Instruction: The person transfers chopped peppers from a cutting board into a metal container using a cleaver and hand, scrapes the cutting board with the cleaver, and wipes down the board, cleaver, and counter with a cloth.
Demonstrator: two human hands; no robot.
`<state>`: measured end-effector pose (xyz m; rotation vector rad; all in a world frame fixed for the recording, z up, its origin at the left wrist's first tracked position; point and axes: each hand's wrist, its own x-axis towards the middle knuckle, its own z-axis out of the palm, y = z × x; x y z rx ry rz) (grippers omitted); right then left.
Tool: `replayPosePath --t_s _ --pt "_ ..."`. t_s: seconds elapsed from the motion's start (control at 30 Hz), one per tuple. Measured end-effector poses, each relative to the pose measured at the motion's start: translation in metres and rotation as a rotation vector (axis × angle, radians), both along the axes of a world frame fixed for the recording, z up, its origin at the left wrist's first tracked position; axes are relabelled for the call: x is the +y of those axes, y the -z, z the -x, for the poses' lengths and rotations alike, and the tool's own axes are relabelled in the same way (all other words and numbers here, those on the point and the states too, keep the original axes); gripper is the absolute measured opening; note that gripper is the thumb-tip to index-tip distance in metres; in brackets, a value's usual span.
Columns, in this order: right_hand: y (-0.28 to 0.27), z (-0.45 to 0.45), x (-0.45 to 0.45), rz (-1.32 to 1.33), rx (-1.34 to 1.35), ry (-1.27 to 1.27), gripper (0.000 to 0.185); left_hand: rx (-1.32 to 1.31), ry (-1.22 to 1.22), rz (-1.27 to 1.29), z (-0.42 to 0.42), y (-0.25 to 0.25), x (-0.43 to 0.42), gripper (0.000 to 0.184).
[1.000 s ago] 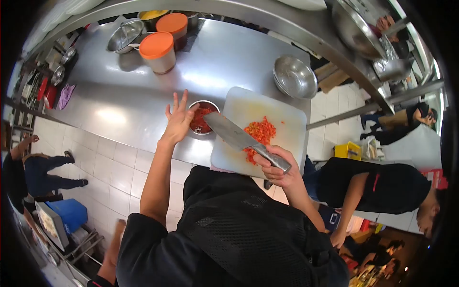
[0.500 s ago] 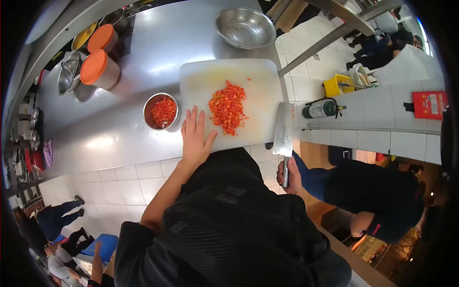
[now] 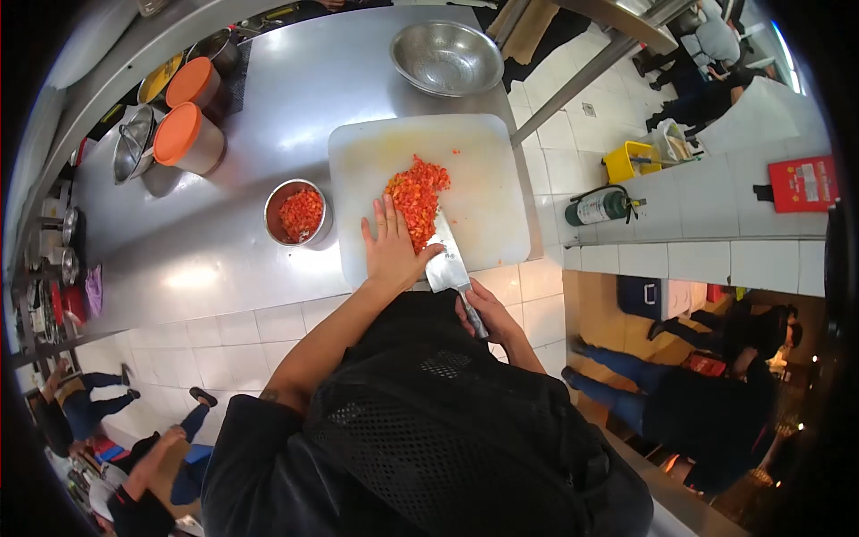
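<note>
Finely diced red pepper or tomato [image 3: 417,192] lies in a heap on a white cutting board [image 3: 488,170]. My right hand [image 3: 484,313] grips the handle of a cleaver [image 3: 447,264], whose broad blade lies low over the board's near edge, its tip at the lower right side of the heap. My left hand [image 3: 394,251] rests with fingers stretched out against the heap's left side, its thumb near the blade. A small metal cup [image 3: 275,213], partly filled with the same red dice, stands just left of the board.
A metal bowl [image 3: 447,55] sits behind the board. Orange-lidded tubs [image 3: 188,139] and a wire strainer [image 3: 134,148] stand at the left back of the steel table [image 3: 295,80]. A shelf post [image 3: 582,85] rises at right. Several people [image 3: 707,403] are around the kitchen.
The cleaver has moved left from beside the board to the heap. My left hand has shifted right, onto the heap's left edge. A co-worker at right has moved.
</note>
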<state>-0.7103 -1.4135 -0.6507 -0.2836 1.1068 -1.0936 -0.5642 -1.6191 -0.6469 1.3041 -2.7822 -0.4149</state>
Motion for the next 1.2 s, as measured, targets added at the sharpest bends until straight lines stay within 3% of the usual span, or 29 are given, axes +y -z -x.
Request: replayPosePath --t_s 0.07,0.3,0.53,0.63,0.8,0.93,1.03,1.2 --pt "0.004 0.009 -0.001 0.028 -0.199 -0.010 0.040 0.017 0.005 0.032 0.001 -0.003 0.001 0.112" --pt "-0.025 0.046 -0.001 0.100 -0.261 -0.077 0.053 0.106 0.004 0.083 -0.008 -0.052 -0.011 0.099" --pt "-0.042 0.096 -0.015 0.096 -0.229 -0.204 0.058 0.227 -0.132 0.068 -0.029 -0.020 -0.026 0.081" --pt "-0.048 0.106 -0.037 0.111 -0.216 -0.298 0.060 0.392 -0.182 -0.033 -0.040 -0.020 -0.025 0.070" --pt "-0.057 0.097 -0.089 0.103 -0.285 -0.440 0.060 0.684 -0.298 0.162 -0.083 -0.052 -0.029 0.052" --pt "-0.076 0.069 -0.138 0.126 -0.326 -0.559 0.052 0.770 -0.424 0.273 -0.115 -0.054 -0.047 0.050" --pt "-0.103 0.039 -0.170 0.081 -0.234 -0.626 0.036 0.855 -0.600 0.254 -0.135 -0.054 -0.059 0.058" --pt "-0.120 0.013 -0.212 -0.031 -0.204 -0.729 0.031 0.839 -0.676 0.243 -0.159 -0.048 -0.066 0.065"
